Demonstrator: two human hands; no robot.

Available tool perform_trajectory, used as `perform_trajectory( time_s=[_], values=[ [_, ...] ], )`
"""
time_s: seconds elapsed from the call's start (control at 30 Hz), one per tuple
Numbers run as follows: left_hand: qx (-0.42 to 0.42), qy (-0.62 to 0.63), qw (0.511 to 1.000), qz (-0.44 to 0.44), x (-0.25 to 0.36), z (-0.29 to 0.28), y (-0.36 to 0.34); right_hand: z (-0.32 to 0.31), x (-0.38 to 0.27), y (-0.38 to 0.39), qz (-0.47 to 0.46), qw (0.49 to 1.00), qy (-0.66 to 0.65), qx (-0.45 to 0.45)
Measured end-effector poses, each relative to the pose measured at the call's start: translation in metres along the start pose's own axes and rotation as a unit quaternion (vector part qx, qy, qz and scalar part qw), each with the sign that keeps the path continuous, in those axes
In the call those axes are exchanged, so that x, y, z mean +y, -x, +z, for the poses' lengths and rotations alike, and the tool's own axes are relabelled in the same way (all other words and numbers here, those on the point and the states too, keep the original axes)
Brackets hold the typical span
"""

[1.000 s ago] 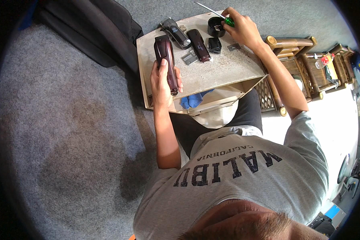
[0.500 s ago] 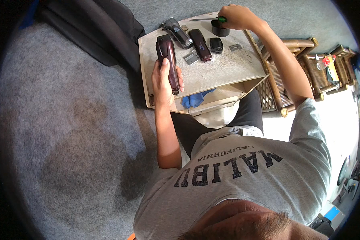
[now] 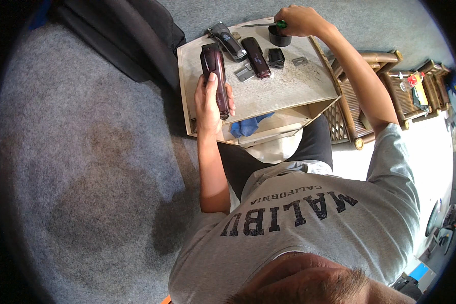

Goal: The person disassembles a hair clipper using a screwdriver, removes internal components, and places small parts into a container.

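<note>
Well to the left of the black cup (image 3: 279,39), grey carpet (image 3: 101,126) with a short, mottled nap runs up to a dark, soft-looking bag (image 3: 131,35) with long folds. Nearer to the cup, on its left, the left hand (image 3: 207,104) grips a glossy, tapering maroon clipper (image 3: 213,63), fingers wrapped around its body; this hold matches that of a second ago. Between that clipper and the cup lie a grey clipper (image 3: 229,44) with a metal head, a flat metal blade (image 3: 245,73) and a smooth, rounded dark clipper (image 3: 257,57). The screwdriver (image 3: 281,24) has changed most: its thin shaft slanted upward a second ago and is now almost level, reaching left past the cup. The right hand (image 3: 301,22), since turned knuckles-up over the cup, grips the green handle; its fingertips are hidden, so I cannot tell whether they touch anything inside. Just below the cup sits a boxy black block (image 3: 276,58); to the cup's lower right, a thin metal plate (image 3: 300,61) lies on the bench's (image 3: 273,93) worn, speckled wood.
</note>
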State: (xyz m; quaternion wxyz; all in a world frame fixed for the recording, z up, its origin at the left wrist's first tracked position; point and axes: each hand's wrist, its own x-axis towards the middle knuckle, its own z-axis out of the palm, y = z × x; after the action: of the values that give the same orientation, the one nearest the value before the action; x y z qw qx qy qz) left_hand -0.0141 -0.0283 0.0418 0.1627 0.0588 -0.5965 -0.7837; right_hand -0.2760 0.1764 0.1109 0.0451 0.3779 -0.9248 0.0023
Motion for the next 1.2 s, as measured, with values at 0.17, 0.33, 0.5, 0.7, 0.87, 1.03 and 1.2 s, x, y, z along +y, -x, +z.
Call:
perform_trajectory(
  time_s=[0.17, 0.33, 0.5, 0.7, 0.87, 1.03, 1.2],
  values=[
    [0.003, 0.006, 1.000, -0.001, 0.000, 0.001, 0.000, 0.010, 0.005, 0.001, 0.007, 0.998, -0.022, 0.058],
    [-0.001, 0.006, 1.000, 0.003, 0.001, 0.002, 0.001, 0.018, 0.011, 0.004, 0.010, 0.994, -0.055, 0.097],
    [-0.005, 0.006, 1.000, 0.005, 0.000, 0.001, 0.000, 0.026, 0.013, 0.005, 0.037, 0.975, -0.135, 0.173],
    [-0.002, 0.004, 1.000, 0.003, -0.003, -0.002, -0.001, 0.034, 0.021, 0.001, -0.029, 0.961, -0.178, 0.212],
    [0.011, 0.004, 1.000, 0.014, -0.003, -0.002, -0.001, 0.036, 0.029, -0.005, -0.012, 0.959, -0.171, 0.226],
    [0.001, -0.004, 1.000, 0.023, -0.001, 0.001, -0.001, 0.044, 0.028, -0.004, -0.028, 0.945, -0.226, 0.235],
    [-0.004, -0.009, 1.000, 0.020, 0.001, 0.003, 0.000, 0.038, 0.025, 0.001, -0.047, 0.945, -0.243, 0.214]
  ],
)
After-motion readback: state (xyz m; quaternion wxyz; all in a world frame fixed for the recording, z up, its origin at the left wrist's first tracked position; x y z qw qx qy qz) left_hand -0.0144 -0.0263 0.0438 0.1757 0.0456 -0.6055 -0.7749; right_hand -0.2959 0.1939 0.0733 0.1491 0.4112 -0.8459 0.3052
